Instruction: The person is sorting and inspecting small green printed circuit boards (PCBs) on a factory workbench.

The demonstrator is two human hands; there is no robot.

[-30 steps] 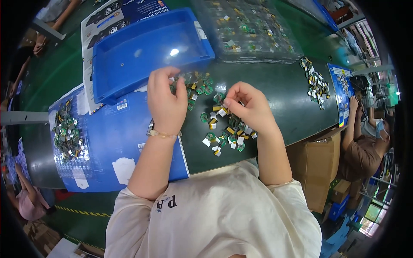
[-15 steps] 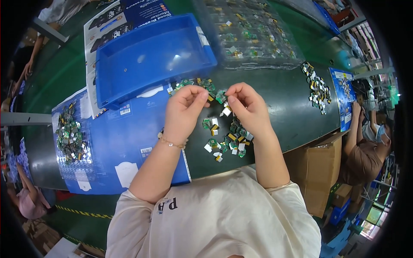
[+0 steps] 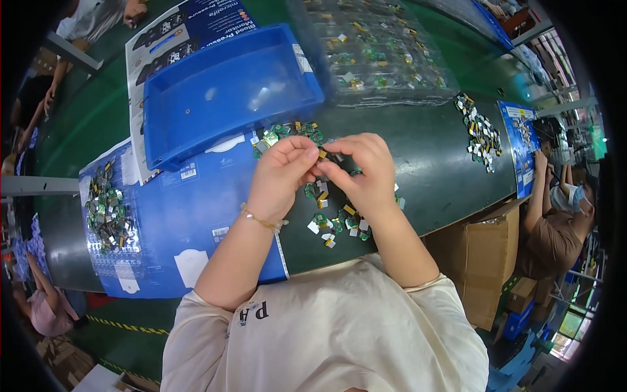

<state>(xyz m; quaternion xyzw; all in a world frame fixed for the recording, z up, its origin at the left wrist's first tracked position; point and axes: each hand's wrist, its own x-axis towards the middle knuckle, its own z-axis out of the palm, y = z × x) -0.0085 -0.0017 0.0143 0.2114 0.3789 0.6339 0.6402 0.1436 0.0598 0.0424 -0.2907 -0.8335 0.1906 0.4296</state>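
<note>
1. From my end, the small circuit board (image 3: 322, 154) sits mid-scene between the two hands, above the worktop (image 3: 431, 163), mostly covered by fingertips.
2. The left hand (image 3: 275, 175) has its thumb and forefinger clamped on that board. The right hand (image 3: 367, 171) curls in from the right, thumb and forefinger around the same spot; I can't tell whether they pinch it.
3. I judge the slip risk highest here: so little of the board shows that a loose pinch could drop it, or uneven pressure bend its yellow part.
4. Just below lies the near pile of boards (image 3: 346, 223); a dropped piece could get lost among them, or a wrist could brush them apart.
5. Beyond the hands, the far pile (image 3: 287, 132) lies against the blue tray (image 3: 225, 111); a nudged tray could push those boards.
6. Farther off, stacked clear trays (image 3: 392, 99) stand far right, holding more boards.
</note>
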